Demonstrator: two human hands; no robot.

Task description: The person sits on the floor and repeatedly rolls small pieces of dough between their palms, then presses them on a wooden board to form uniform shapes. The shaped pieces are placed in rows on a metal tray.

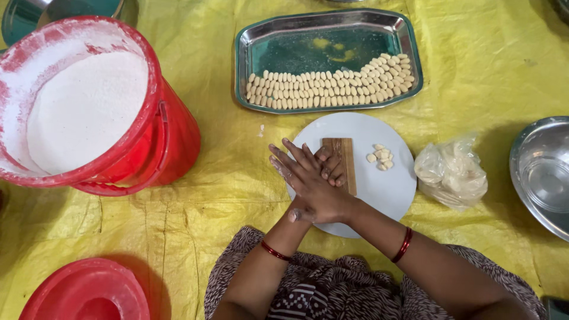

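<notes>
On the floor a yellow sheet (237,195) covers everything. A red bucket (172,136) of white flour stands at the left, its red lid (89,293) nearer. Farther off a steel tray (329,35) holds rows of pale dough pieces (329,89). On the white plate (385,189) lies a ridged wooden board (347,155). The right hand (314,184) lies crossed over the left hand (332,169), both flat with fingers spread, pressing on the board. Loose pieces (380,157) sit just beside it; a plastic bag (451,172) and steel bowl (542,172) lie right.

A yellow sheet (237,195) carries bucket (172,136), tray (329,18), plate (388,192), bag (451,172).
</notes>
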